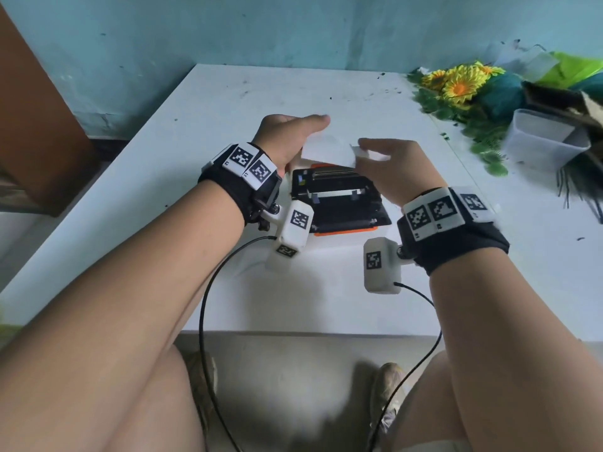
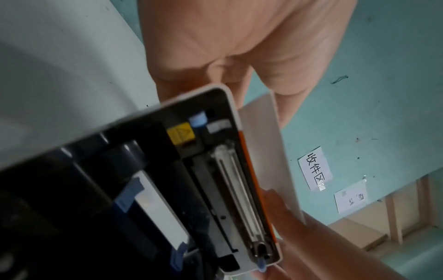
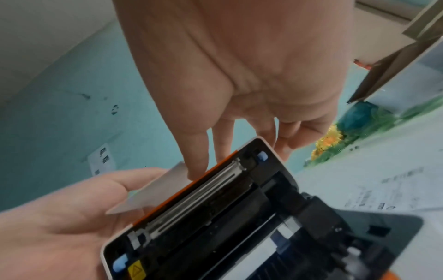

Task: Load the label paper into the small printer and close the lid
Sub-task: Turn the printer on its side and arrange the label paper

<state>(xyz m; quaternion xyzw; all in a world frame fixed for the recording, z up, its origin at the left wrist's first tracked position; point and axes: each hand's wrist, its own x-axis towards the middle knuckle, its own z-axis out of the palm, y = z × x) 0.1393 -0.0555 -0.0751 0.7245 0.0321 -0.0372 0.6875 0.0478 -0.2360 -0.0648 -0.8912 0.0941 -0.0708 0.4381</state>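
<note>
The small printer point(image 1: 339, 203) sits on the white table point(image 1: 212, 102) with its lid point(image 2: 215, 170) raised, showing the black inside, the metal print bar and orange trim. A white sheet of label paper point(image 1: 326, 151) is held just beyond the lid's top edge. My left hand point(image 1: 293, 135) pinches its left end, thumb on top in the right wrist view. My right hand point(image 1: 375, 151) pinches its right end, and its index finger point(image 3: 194, 170) touches the paper point(image 3: 155, 189) by the lid point(image 3: 203, 208). The paper's lower part is hidden behind the lid.
Artificial sunflowers and greenery point(image 1: 456, 83) lie at the table's back right beside a clear plastic tub point(image 1: 548, 138) and cardboard. A brown panel point(image 1: 32, 125) stands at the left. Black cables hang from both wrist cameras over the table's near edge.
</note>
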